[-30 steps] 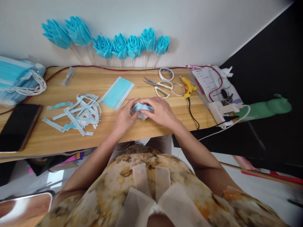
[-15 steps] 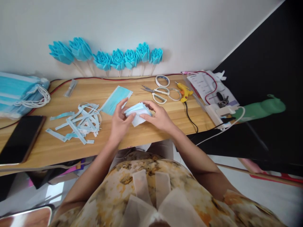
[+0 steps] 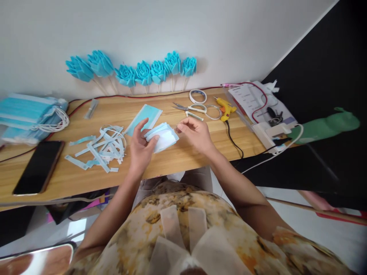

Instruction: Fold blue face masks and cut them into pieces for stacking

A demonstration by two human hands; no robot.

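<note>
From the head view, the left hand (image 3: 140,147) is closed around a folded mask stack (image 3: 162,137), thumb on its near face and fingers spread behind it, holding it just above the table (image 3: 177,158). The right hand (image 3: 195,133) sits just to the right of the stack, its fingers curled and its fingertips (image 3: 180,129) pinched at the stack's upper right corner; I cannot tell whether it grips anything. Just beyond the left hand a flat blue mask (image 3: 146,115) lies on the table, and to its left is a heap of cut strips (image 3: 100,147). Farther left lies a dark phone (image 3: 38,166). Beyond the right hand lie scissors (image 3: 191,109) and a yellow glue gun (image 3: 226,108).
</note>
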